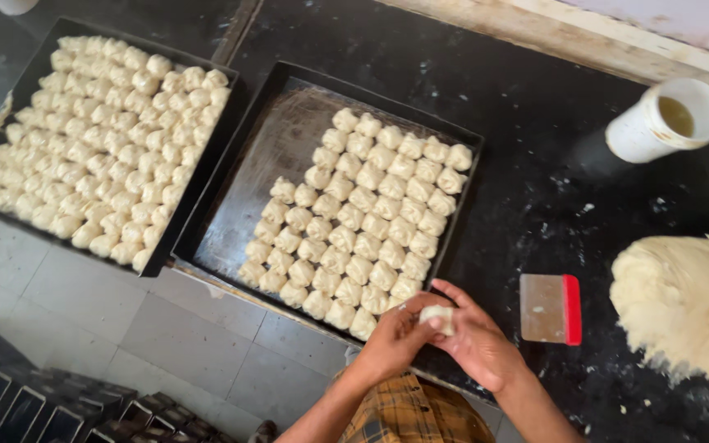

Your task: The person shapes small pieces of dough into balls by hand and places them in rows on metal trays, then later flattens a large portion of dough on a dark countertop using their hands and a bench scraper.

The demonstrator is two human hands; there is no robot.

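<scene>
Both my hands meet at the near edge of the black counter, pinching one small pale dough piece (437, 318) between them. My left hand (395, 336) cups it from the left and my right hand (478, 340) presses it from the right. Just above them lies a black tray (248, 176), its right part filled with rows of shaped dough pieces (363, 221) and its left part bare. A second black tray (34, 70) at the left is packed full with dough pieces (104, 143).
A big lump of dough (687, 303) rests on the counter at the right. A scraper with a red handle (551, 309) lies between it and my hands. A white cup of yellowish liquid (666, 121) stands behind. Dark metal moulds (51, 406) sit on the tiled floor below.
</scene>
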